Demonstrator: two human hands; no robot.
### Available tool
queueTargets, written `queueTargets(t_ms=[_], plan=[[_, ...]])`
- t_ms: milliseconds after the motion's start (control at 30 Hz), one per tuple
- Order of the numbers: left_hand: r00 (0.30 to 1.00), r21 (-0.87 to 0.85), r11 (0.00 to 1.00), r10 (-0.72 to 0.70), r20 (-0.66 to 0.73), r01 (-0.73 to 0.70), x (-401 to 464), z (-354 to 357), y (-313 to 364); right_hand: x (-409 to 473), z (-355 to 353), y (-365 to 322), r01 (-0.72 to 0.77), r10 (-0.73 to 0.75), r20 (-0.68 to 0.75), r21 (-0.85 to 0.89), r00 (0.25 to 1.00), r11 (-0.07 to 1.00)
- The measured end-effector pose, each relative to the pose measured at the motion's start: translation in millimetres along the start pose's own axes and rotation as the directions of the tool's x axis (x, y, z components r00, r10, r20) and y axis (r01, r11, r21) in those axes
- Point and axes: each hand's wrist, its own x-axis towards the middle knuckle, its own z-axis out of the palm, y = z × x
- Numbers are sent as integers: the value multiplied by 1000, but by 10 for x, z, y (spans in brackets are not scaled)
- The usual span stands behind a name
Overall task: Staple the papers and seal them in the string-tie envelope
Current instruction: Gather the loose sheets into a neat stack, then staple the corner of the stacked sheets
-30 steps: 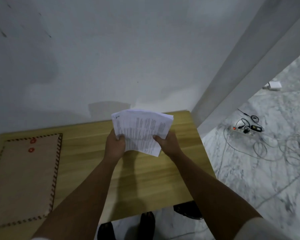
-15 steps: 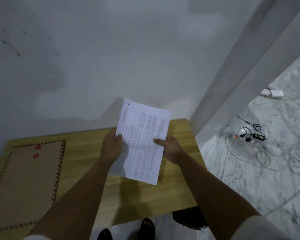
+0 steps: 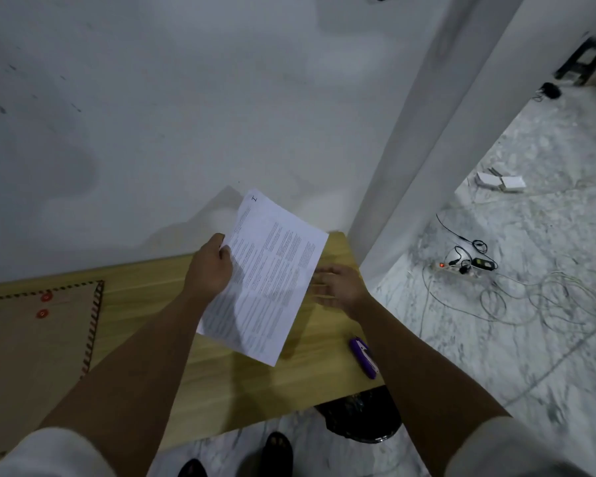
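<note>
A light wooden table (image 3: 221, 390) is standing against a white wall. A large brown string-tie envelope (image 3: 31, 356) with two red discs is lying flat at its left edge. White printed papers (image 3: 265, 277) are being held above the far right corner, the left hand (image 3: 209, 270) pinching their left edge. The right hand (image 3: 338, 285) is hovering just beside them, fingers spread, gripping nothing. A small purple stapler (image 3: 363, 358) is lying near the right edge.

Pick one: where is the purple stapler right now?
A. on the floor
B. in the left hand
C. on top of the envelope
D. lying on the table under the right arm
D: the purple stapler lies on the wooden table near its right edge, partly under the right forearm, with neither hand touching it.
</note>
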Motion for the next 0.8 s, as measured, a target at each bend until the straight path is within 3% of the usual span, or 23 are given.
queueTargets(t_ms=[67, 100, 133, 200, 267, 367, 467, 533, 600, 700, 800], plan=[[999, 38, 999, 11, 34, -12, 4, -26, -47, -21, -205, 153, -41, 31, -106, -95, 994, 995], [998, 51, 999, 15, 53, -18, 2, -37, -83, -2, -336, 279, -35, -8, -166, -259, 986, 965], [997, 57, 998, 22, 73, -26, -10, -48, -112, 5, -471, 421, -52, -66, -223, -486, 973, 873], [993, 58, 998, 28, 117, -35, -54, -70, -185, -45, -673, 706, -167, -93, -256, -826, 962, 538], [989, 67, 997, 15, 149, -25, -92, -76, -260, -90, -805, 958, -294, 24, -304, -894, 952, 340], [976, 135, 991, -53, 210, 25, -139, -58, -341, -129, -845, 1200, -352, 126, -331, -909, 935, 225], [961, 256, 966, -112, 253, 45, -170, -34, -431, -164, -833, 1423, -281, 3, -285, -944, 959, 174], [955, 297, 954, -130, 266, 47, -200, -38, -482, -159, -819, 1523, -241, -66, -255, -956, 965, 168], [955, 300, 953, -132, 266, 48, -220, -60, -506, -136, -789, 1537, -234, -33, -248, -945, 968, 231], [951, 293, 955, -131, 279, 45, -234, -123, -504, -99, -697, 1413, -276, 62, -284, -819, 957, 503], [938, 275, 961, -131, 320, 40, -197, -208, -480, -107, -557, 1101, -234, 95, -293, -490, 952, 839]])
